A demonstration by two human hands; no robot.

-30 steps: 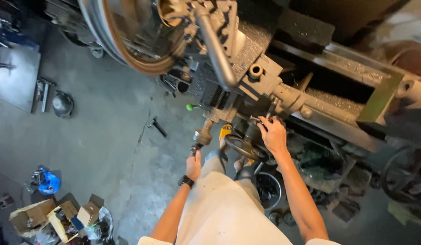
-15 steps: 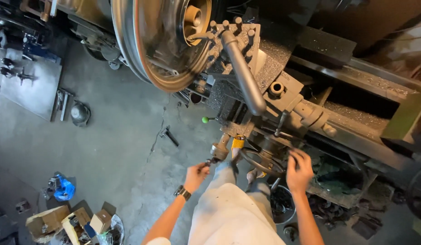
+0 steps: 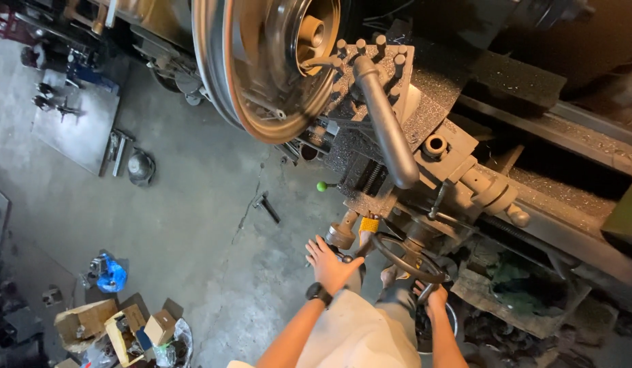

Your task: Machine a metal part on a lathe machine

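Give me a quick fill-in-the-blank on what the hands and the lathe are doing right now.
1. The right hand grips the rim of the dark ____ on the lathe's apron.
2. The left hand wears a black ____ on its wrist and rests at a crank handle.
3. The big metal wheel mounted on the lathe is blurred, so it is ____.
4. A small lever beside the carriage ends in a ____ knob.

Missing words: handwheel; watch; spinning; green

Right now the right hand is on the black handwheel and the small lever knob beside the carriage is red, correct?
Not quite. The head view shows the right hand on the black handwheel, but the lever knob is green, not red.
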